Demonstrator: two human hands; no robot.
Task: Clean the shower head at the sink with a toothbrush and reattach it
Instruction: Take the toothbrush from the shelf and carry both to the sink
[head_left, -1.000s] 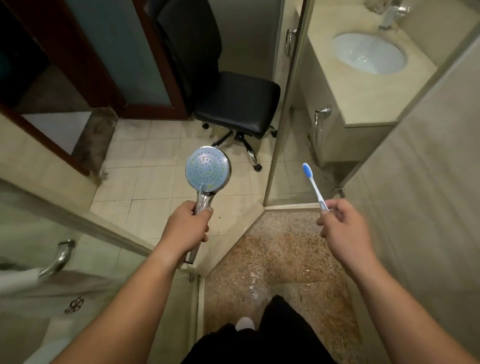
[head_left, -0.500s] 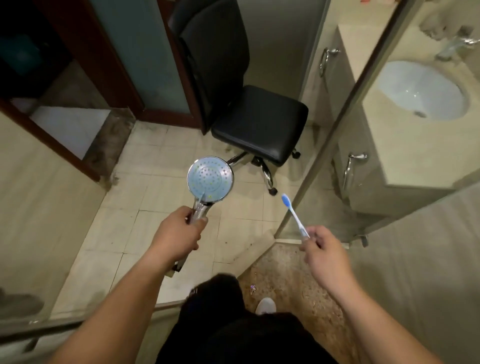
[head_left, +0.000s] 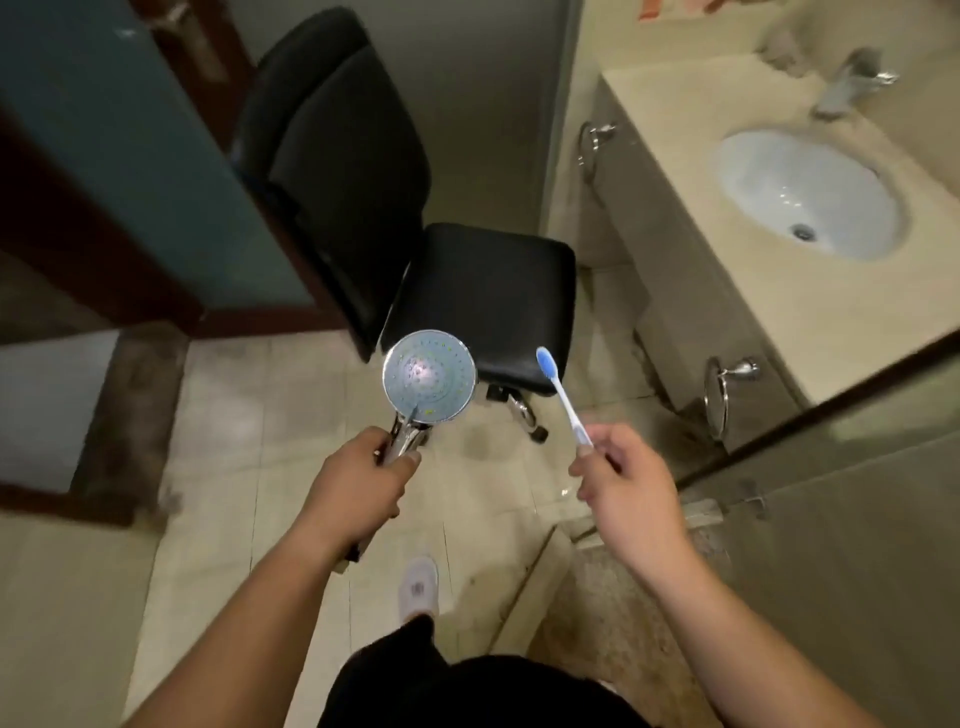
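My left hand (head_left: 358, 483) grips the chrome handle of a round shower head (head_left: 429, 376), whose nozzle face points up toward me. My right hand (head_left: 626, 480) pinches the lower handle of a white toothbrush (head_left: 563, 397) with a blue bristle head, held upright to the right of the shower head. The two objects are apart. The white oval sink (head_left: 808, 193) with a chrome tap (head_left: 852, 78) sits in a beige counter at the upper right, well beyond both hands.
A black office chair (head_left: 478, 291) stands on the tiled floor straight ahead, just behind the shower head. A glass shower door edge (head_left: 810, 410) runs diagonally at right. Vanity cabinet handles (head_left: 719, 389) face the floor space. My white shoe (head_left: 418, 587) is on the tiles.
I have stepped forward out of the shower stall. The chair and sink are nearer and larger. Both hands keep their holds, and the toothbrush has come closer to the shower head.
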